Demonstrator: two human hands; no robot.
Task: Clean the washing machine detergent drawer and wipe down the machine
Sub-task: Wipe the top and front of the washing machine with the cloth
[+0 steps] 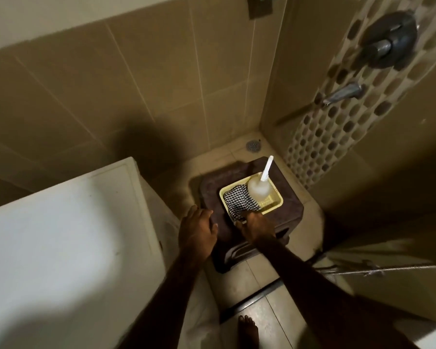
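The white washing machine point(61, 235) fills the left side, seen from above with its lid closed. To its right a dark brown plastic stool point(287, 217) stands on the floor. On the stool sits a yellow tray point(275, 201) that holds a black-and-white checked cloth point(237, 200) and a frosted spray bottle point(259, 188) with a white nozzle. My right hand point(256, 226) pinches the near edge of the cloth at the tray's front rim. Relaxed and holding nothing, my left hand point(198, 229) hangs over the stool's left edge.
Beige tiled walls close in the corner. A floor drain point(252, 145) lies behind the stool. A shower valve point(388, 44) and a spout point(342, 93) stick out from the mosaic wall on the right. A metal hose point(388, 269) runs at right. My bare foot point(248, 331) stands below.
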